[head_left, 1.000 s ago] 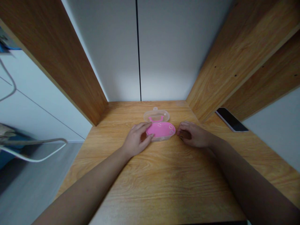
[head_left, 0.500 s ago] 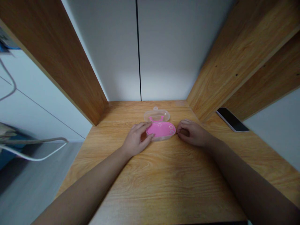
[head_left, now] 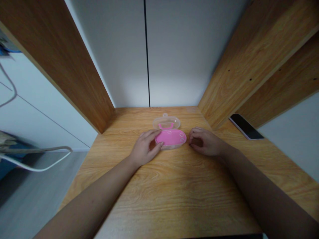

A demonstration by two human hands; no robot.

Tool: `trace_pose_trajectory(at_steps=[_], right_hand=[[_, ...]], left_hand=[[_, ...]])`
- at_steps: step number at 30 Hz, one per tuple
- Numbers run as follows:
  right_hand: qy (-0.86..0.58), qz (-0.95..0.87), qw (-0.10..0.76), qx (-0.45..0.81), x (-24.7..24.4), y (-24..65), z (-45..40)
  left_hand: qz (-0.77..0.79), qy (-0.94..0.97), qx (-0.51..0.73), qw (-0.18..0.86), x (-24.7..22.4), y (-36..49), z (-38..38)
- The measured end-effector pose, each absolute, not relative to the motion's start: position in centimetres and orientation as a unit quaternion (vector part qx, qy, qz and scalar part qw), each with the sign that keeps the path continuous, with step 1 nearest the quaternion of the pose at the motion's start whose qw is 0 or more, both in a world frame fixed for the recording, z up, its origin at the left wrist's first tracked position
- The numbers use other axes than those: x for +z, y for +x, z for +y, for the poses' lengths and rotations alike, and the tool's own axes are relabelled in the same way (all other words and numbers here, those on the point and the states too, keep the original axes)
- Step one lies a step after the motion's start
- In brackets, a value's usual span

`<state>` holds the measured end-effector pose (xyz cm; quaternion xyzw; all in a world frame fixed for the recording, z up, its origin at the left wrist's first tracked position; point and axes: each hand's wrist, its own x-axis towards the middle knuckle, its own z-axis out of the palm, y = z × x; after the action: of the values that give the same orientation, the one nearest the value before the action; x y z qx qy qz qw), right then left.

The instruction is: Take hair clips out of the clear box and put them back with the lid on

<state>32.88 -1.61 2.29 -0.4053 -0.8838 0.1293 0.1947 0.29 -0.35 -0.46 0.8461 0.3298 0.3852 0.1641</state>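
Two bare hands flank a pink-and-clear plastic case (head_left: 170, 137) at 12 o'clock on the desk (head_left: 174, 199). The left hand's (head_left: 144, 149) spread fingers (head_left: 156, 133) touch its edge, ungripping; the right hand (head_left: 204, 142) curls at 3 o'clock, too shadowed to tell if it holds anything. A hasty push could skid the case.

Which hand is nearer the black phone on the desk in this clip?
Right. The right hand is to the left of the phone and nearer the camera; the left hand is farther away, beyond the pink case.
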Motion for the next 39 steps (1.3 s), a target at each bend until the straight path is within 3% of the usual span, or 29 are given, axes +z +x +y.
trace_pose_trajectory(at_steps=[13,28,33,39], right_hand=[[-0.443,-0.872,0.155,0.139,1.8,33.5,-1.5],[-0.434,-0.875,0.172,0.126,1.8,33.0,-1.5],[-0.431,-0.868,0.236,0.070,2.1,32.9,-1.4],[-0.398,-0.822,0.407,0.014,2.5,30.5,-2.4]], left_hand=[[0.328,0.847,0.384,0.165,-0.5,0.2,-0.3],[0.327,0.846,0.387,0.166,-0.7,0.2,-0.2],[0.321,0.846,0.392,0.165,-0.5,0.3,-0.3],[0.324,0.845,0.395,0.158,-0.4,0.3,-0.3]])
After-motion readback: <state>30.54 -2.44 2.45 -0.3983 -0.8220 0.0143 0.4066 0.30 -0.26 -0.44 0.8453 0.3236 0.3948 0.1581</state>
